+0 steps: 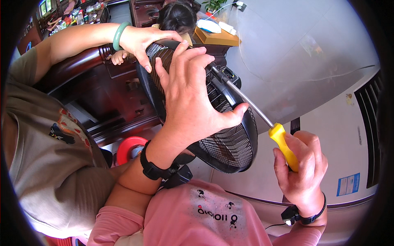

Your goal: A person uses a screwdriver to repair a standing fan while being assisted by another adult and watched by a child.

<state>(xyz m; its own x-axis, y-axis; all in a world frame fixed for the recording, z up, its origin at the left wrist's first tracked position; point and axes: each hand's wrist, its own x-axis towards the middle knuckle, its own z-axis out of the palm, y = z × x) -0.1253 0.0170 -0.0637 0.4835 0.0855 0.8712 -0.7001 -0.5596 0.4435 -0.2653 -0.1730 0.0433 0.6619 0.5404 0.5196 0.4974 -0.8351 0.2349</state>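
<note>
A black electric fan head [232, 145] with wire grilles is held up, tilted, in front of me. My left hand [186, 96] lies spread against it, fingers reaching to its upper part and thumb sticking out. In my right hand [303, 168] is a screwdriver [284, 145] with a yellow handle and long metal shaft. The shaft slants up and left to the back of the fan, near my left fingertips; its tip's exact contact is hard to see. Another person's hand [141, 41], below a green bangle [120, 35], grips the fan's upper left rim.
That person, in a brown shirt [53, 164], stands close at my left. A child's dark-haired head [177, 17] and small hand [119, 57] show beyond the fan. Dark wooden furniture [86, 67], a red basin [129, 148] and a white appliance [328, 143] with a dark vent surround us.
</note>
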